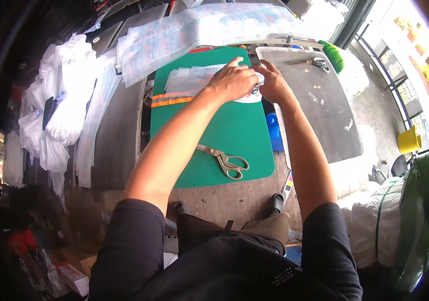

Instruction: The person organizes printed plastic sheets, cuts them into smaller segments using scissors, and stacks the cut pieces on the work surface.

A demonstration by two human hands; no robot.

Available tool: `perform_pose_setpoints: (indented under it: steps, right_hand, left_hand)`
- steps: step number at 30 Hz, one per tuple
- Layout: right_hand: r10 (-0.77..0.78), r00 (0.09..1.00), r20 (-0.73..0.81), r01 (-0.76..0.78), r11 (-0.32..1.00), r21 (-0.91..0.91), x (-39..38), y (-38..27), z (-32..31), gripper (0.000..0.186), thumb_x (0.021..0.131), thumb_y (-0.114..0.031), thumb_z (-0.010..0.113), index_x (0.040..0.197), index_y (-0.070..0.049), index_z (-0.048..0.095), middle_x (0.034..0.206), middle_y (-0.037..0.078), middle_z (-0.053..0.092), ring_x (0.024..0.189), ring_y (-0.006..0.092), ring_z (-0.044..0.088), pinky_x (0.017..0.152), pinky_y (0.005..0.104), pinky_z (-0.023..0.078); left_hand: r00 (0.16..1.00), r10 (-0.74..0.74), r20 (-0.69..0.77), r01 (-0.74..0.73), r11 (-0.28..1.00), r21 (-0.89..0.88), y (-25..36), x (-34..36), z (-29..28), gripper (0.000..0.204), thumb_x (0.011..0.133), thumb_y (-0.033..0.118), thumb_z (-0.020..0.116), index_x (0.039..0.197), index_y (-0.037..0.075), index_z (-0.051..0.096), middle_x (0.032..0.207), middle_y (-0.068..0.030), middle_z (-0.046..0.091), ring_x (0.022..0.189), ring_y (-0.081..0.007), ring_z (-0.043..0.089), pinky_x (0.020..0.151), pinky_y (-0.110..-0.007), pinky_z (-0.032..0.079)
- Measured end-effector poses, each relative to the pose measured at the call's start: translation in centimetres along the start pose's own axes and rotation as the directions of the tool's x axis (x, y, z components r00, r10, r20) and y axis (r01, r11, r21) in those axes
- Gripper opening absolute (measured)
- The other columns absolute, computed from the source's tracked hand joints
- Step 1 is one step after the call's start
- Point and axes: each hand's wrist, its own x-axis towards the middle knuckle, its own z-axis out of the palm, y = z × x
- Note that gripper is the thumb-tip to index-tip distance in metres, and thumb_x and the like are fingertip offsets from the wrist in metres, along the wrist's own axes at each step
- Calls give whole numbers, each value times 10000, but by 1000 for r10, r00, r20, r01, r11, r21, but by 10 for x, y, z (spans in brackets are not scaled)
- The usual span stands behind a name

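Left hand: the left hand [232,80] lies palm down just above the middle of the frame, fingers bent and together, pressing on the clear plastic bags [192,80]; forefinger stretched toward the upper edge of the mat.
Right hand: the right hand [273,83] sits just right of the left one, touching it; its grip is closed on the white piece [249,96] that shows under both hands, though how the fingers clamp it is partly hidden.
Clear plastic bags: a flat stack in the upper part of the green mat [224,135], reaching left from under the left hand.
White piece: rounded, with some blue, at the mat's upper right, mostly covered by the hands.
Orange strip: an orange and grey strip [172,101] crosses the mat's left edge, just below the bags.
Scissors: metal scissors [224,160] lie on the lower part of the mat, blades shut, handles toward the lower right, well apart from both hands.
Green mat: rests on a wooden desk [234,198] in the middle of the frame.
Grey tray: a grey tray [319,115] lies right of the mat, with a second pair of scissors [314,62] near its top edge.
Plastic sheeting: a long printed clear sheet [199,27] lies across the top of the frame.
White bundles: heaps of white bags [59,110] at the left.
Yellow bucket: a yellow bucket [409,140] at the far right.
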Motion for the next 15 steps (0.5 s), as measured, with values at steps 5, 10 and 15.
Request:
perform_pose_setpoints:
  steps: [5, 10, 15]
  right_hand:
    - [6, 980, 201, 18, 993, -117, 13, -5, 14, 488, 632, -194, 711, 1114, -148, 655, 1432, 151, 403, 1321, 337, 363, 1089, 406, 320]
    - [-6, 989, 145, 45, 961, -274, 17, -5, 17, 386, 636, -348, 761, 940, -118, 704, 1362, 64, 512, 1298, 342, 398, 1075, 465, 327]
    - [-308, 936, -174, 241, 915, -323, 17, -10, 7, 86, 725, -148, 675, 790, -100, 645, 956, 51, 671, 1054, 266, 574, 895, 432, 411]
  left_hand:
    - [980, 195, -31, -192, 978, 81, -35, -11, -46, 135, 730, 163, 626, 852, 106, 628, 885, -28, 637, 905, -194, 614, 979, -438, 421]
    - [952, 170, -254, -99, 958, 268, -104, -44, -130, 148, 749, 132, 622, 890, 95, 649, 945, -36, 656, 957, -194, 616, 958, -425, 435]
    - [941, 106, -320, 8, 942, 335, -138, -113, -159, 160, 736, 60, 667, 894, 77, 652, 935, -35, 657, 936, -221, 622, 875, -381, 468]
